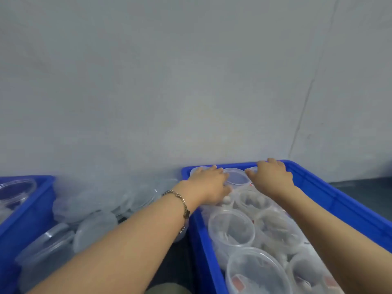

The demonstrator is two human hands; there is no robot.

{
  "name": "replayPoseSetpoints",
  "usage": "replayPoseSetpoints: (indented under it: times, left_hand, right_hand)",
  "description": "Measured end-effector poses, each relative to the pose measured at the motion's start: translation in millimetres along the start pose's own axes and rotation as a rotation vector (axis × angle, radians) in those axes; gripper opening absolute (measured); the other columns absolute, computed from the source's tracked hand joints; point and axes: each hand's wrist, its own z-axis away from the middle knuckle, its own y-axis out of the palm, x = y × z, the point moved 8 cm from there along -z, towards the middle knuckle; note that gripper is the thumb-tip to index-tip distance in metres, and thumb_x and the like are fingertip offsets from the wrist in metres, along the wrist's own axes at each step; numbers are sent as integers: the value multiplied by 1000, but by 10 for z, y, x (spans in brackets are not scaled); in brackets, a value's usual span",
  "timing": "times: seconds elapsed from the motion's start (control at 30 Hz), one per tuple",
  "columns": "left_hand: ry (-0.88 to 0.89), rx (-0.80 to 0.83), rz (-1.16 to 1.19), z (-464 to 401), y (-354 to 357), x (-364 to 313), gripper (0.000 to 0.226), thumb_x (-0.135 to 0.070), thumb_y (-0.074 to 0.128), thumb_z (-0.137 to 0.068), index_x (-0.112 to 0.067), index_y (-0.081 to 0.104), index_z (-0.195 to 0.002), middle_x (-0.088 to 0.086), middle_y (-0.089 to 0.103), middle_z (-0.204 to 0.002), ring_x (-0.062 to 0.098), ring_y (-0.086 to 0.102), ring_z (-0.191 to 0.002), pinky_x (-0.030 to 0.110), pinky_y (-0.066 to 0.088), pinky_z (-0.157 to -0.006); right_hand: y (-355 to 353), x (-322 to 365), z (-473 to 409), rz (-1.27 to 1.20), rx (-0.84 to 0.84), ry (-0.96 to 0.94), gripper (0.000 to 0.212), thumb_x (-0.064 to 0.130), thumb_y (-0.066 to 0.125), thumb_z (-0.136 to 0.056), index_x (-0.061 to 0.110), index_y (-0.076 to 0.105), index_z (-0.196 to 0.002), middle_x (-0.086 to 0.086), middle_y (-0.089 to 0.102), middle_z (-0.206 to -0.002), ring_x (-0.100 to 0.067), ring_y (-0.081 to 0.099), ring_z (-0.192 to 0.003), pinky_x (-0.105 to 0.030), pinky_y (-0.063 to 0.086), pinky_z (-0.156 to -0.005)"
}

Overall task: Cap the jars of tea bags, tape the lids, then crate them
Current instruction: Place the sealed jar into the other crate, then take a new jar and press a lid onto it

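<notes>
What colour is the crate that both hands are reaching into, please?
Bright blue; the crate shows clearly in the head view, the only one.

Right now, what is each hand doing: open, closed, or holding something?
Left hand: fingers spread over jars at the far end of the blue crate; grip cannot be told.
Right hand: the same.
</notes>
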Motion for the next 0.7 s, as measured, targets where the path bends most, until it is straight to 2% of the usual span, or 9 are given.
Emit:
replayPoseSetpoints:
  times: [0.07,0.1,0.17,0.23,0.3,0.4,0.47,0.53,0.7]
  left_hand:
    - [-22,-144,21,339,-237,121,40,-36,33,-100,-16,51,-130,4,47,-135,19,34,-132,37,25,-104]
    - [-43,-247,32,558,-377,216,38,-35,35,-100,-17,55,-127,2,50,-130,18,35,-130,36,25,-102]
    - [-121,-409,29,1053,-595,453,35,-34,40,-98,-20,57,-125,-1,51,-131,16,32,-132,34,20,-103]
    - [-243,-428,-17,1574,-685,733,34,-35,43,-96,-25,58,-125,-6,49,-137,15,26,-136,38,13,-108]
    - [-402,-449,-35,2109,-741,1030,31,-34,44,-95,-29,62,-119,-10,51,-135,16,23,-139,47,10,-111]
    - [-579,-580,-2,2924,-898,1366,25,-28,47,-91,-27,68,-104,-7,63,-118,18,41,-127,43,25,-108]
    - [-642,-619,21,3399,-969,1513,23,-24,49,-88,-22,70,-96,-2,68,-106,22,53,-111,37,39,-96]
    - [-685,-609,16,3812,-1018,1629,25,-22,48,-87,-19,72,-93,1,70,-99,26,58,-101,35,43,-86]
    - [-778,-648,40,4828,-1261,2040,24,-18,51,-85,-18,75,-90,5,71,-94,28,62,-92,37,49,-78]
  right_hand:
    - [-10,393,232,-108,42,-129,41,40,45,-92,15,55,-124,-11,44,-128,-31,36,-123,-40,36,-92]
    - [-11,603,393,-168,55,-186,44,40,48,-91,18,53,-129,-13,38,-136,-32,30,-130,-41,32,-100]
    - [-41,969,769,-223,55,-291,53,45,56,-87,27,46,-136,-14,16,-153,-29,10,-142,-41,18,-112]
    - [-14,1306,1194,-201,108,-440,61,48,61,-83,35,40,-138,-8,-1,-157,-26,-1,-144,-39,10,-114]
    - [13,1606,1600,-197,189,-599,63,49,64,-80,39,38,-137,-4,-9,-157,-24,-4,-144,-37,8,-115]
    - [-38,2014,2130,-222,253,-736,62,48,63,-80,41,37,-136,2,-13,-156,-21,-8,-143,-41,10,-115]
    - [-72,2290,2443,-225,278,-785,60,46,62,-83,41,37,-136,2,-12,-156,-20,-6,-143,-39,12,-114]
    - [-100,2591,2734,-210,305,-843,60,44,63,-83,39,37,-137,-1,-10,-156,-22,-2,-143,-37,14,-115]
    - [-209,3410,3364,-226,380,-980,65,37,63,-84,38,33,-141,-2,-7,-157,-24,0,-143,-36,13,-115]
